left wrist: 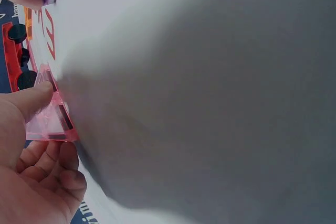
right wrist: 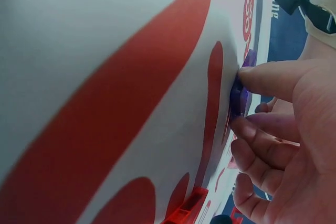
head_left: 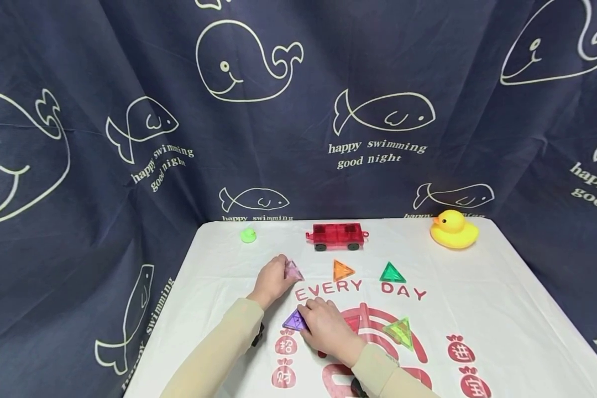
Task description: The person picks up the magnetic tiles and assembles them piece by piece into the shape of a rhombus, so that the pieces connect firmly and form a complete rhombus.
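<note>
A see-through pink triangular magnetic tile is pinched by my left hand, left of the printed word EVERY. In the left wrist view the thumb lies across the pink tile's face and the other fingers are curled at its lower edge. My right hand grips a purple triangular magnetic tile nearer to me, thumb and fingertips at its edges. The right wrist view shows the purple tile low over the white cloth, partly covered by those fingers.
Orange and green triangular tiles lie farther back. A red tile and a yellow-green tile lie right of my right hand. Along the back stand a small green duck, a red wheeled car base and a yellow duck.
</note>
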The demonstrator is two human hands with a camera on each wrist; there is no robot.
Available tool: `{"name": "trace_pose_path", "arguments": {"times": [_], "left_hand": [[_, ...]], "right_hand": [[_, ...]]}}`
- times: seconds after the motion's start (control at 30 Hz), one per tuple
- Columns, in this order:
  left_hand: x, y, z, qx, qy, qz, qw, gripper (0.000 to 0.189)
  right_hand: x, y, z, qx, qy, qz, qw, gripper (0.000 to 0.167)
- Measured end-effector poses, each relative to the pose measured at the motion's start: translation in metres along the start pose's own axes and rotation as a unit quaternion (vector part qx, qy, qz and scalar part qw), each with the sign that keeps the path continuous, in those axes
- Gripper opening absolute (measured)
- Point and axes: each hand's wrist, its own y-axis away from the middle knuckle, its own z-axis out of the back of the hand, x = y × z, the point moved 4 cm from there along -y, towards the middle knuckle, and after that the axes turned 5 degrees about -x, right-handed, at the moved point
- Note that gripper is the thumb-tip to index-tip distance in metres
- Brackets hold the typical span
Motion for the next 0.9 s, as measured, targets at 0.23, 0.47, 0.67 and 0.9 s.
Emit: {"name": "trace_pose_path", "arguments": {"times": [0.23, 0.47, 0.67, 0.9], "left_hand": [[0.009, 0.008, 0.004, -0.009, 0.004, 0.001, 0.9999, 0.028], [0.012, 0.015, 0.009, -0.02, -0.003, -0.008, 0.9998, 0.029], [0.012, 0.019, 0.011, -0.03, -0.009, -0.025, 0.9992, 0.027], [0.009, 0.022, 0.012, -0.032, -0.025, -0.04, 0.9984, 0.024]], "right_hand": [[-0.002, -0.002, -0.002, -0.001, 0.002, -0.003, 1.0, 0.043], [-0.005, -0.005, -0.005, -0.019, 0.012, 0.006, 0.9997, 0.038], [-0.007, -0.007, -0.009, -0.034, 0.025, 0.015, 0.999, 0.031], [-0.011, -0.013, -0.011, -0.042, 0.031, 0.007, 0.9986, 0.031]]}}
